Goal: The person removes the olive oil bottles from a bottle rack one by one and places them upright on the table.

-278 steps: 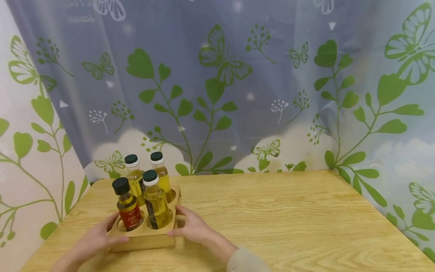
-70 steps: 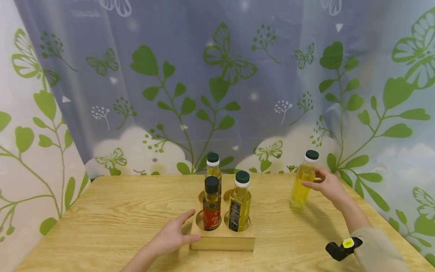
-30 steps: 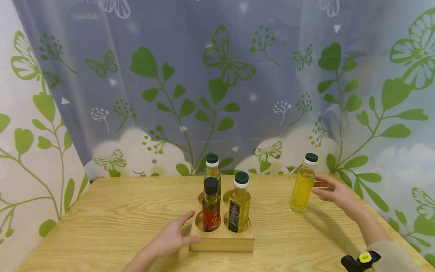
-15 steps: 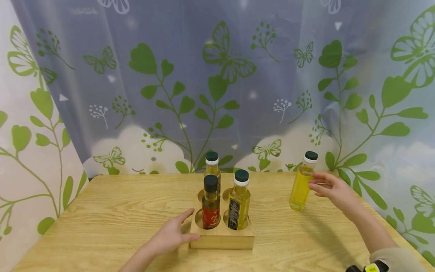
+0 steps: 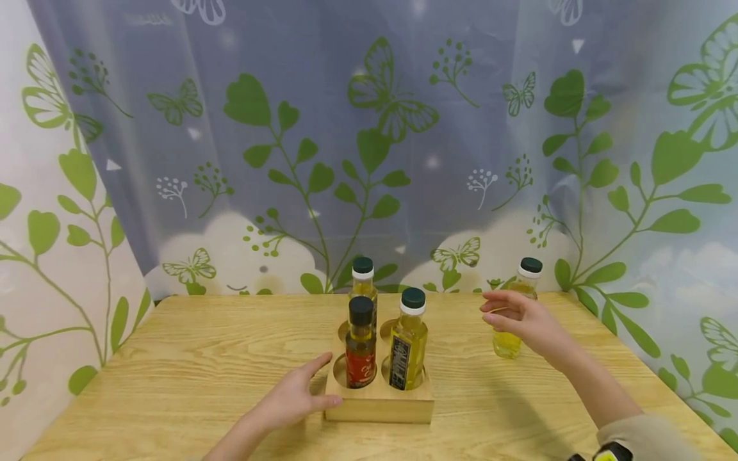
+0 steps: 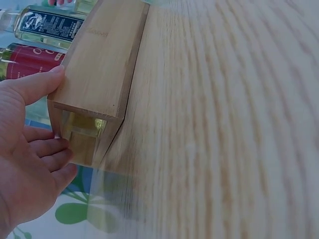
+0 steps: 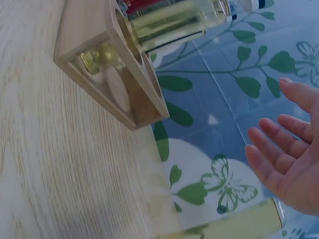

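A wooden bottle holder (image 5: 378,410) stands mid-table. It carries a dark-capped bottle with a red label (image 5: 360,368) front left, a green-capped oil bottle (image 5: 410,349) front right, and another green-capped bottle (image 5: 363,282) back left; its back-right hole holds no bottle. My left hand (image 5: 288,397) holds the holder's front left corner, the thumb on the front face (image 6: 99,59) and the fingers at the open side. A separate yellow oil bottle (image 5: 507,346) stands upright on the right. In front of it my right hand (image 5: 533,326) hovers, fingers loosely bent, holding nothing, partly hiding that bottle.
The wood-grain table (image 5: 230,339) reaches back to a blue curtain (image 5: 461,141) printed with leaves and butterflies. A patterned side wall (image 5: 680,269) borders the right. A black strap device (image 5: 611,453) sits on the right sleeve.
The holder stands further right than several seconds ago. The right hand released the oil bottle taken from it and has since moved left, off the bottle. The left hand stays at the holder.
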{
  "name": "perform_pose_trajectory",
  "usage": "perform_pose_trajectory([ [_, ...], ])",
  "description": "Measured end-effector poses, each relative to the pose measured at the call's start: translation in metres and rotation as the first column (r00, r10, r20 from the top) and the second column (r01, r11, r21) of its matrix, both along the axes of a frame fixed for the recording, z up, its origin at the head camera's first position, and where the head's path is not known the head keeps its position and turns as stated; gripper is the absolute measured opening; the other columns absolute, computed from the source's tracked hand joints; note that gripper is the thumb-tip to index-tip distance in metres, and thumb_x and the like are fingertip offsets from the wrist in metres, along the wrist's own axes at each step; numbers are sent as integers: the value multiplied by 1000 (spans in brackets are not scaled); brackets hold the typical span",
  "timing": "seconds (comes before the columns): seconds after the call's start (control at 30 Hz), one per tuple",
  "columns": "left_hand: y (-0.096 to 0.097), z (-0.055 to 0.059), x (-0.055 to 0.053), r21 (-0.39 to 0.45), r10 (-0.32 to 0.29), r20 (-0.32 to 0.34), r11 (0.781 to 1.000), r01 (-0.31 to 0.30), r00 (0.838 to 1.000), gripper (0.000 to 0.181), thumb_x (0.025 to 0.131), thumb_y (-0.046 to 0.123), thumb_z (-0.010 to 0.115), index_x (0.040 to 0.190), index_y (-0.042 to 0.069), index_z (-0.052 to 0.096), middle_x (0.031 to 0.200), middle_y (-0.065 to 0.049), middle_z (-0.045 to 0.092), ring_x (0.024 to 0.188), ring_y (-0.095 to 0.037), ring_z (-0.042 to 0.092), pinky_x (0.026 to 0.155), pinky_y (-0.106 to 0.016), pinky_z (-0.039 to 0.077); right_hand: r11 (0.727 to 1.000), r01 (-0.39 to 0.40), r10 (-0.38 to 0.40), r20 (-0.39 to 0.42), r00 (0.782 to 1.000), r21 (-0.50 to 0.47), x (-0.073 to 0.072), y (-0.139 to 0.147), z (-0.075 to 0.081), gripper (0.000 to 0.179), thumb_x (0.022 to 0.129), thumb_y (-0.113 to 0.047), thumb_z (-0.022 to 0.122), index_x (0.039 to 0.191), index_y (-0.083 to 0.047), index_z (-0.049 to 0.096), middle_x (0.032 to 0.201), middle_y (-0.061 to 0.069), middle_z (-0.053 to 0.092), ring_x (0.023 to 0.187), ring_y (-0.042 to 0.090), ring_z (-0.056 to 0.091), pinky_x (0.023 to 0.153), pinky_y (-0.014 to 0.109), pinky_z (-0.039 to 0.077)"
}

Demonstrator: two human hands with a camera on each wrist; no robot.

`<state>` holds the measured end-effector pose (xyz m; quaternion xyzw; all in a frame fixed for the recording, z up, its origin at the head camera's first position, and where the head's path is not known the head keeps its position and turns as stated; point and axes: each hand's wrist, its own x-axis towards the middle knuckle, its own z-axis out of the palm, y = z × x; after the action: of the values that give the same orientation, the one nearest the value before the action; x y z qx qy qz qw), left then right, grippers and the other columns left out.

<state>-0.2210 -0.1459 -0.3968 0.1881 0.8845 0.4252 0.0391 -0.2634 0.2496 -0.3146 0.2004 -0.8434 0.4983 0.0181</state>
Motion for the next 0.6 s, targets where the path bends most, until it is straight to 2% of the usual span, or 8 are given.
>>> perform_pose_trajectory([
  [0.07, 0, 1, 0, 2, 1, 3, 1000, -1, 1000, 85, 78, 39, 73, 140, -4, 34, 140, -25, 38, 124, -46, 37, 98, -59, 32, 1000, -17, 17, 6, 1000, 9, 0, -7, 1, 54, 91, -23, 62, 134, 2, 42, 121, 19, 54, 102, 13, 59, 83, 29, 51],
  [0.27, 0, 2, 0, -2, -1, 7, 1000, 1, 1000, 85, 78, 38, 73, 140, -5, 33, 139, -26, 38, 124, -46, 37, 98, -60, 32, 994, -106, 106, 8, 994, 15, 1, -26, 1, 57, 89, -21, 64, 135, 3, 39, 124, 20, 52, 113, 35, 51, 87, 34, 49],
  [0.43, 0, 2, 1, -9, 3, 9, 1000, -3, 1000, 85, 78, 38, 73, 140, -4, 33, 139, -26, 39, 123, -46, 37, 97, -60, 33, 983, -182, 182, -4, 983, 17, -1, -41, -1, 59, 87, -15, 66, 136, 2, 39, 126, 21, 50, 114, 38, 50, 85, 30, 50],
  [0.6, 1, 3, 1, -2, 4, 23, 1000, -4, 1000, 86, 78, 38, 74, 141, -4, 33, 139, -26, 38, 124, -47, 37, 97, -61, 33, 972, -231, 232, -9, 973, 44, 0, -54, -2, 62, 86, -18, 68, 137, 0, 39, 129, 20, 49, 115, 36, 50, 90, 38, 48],
])
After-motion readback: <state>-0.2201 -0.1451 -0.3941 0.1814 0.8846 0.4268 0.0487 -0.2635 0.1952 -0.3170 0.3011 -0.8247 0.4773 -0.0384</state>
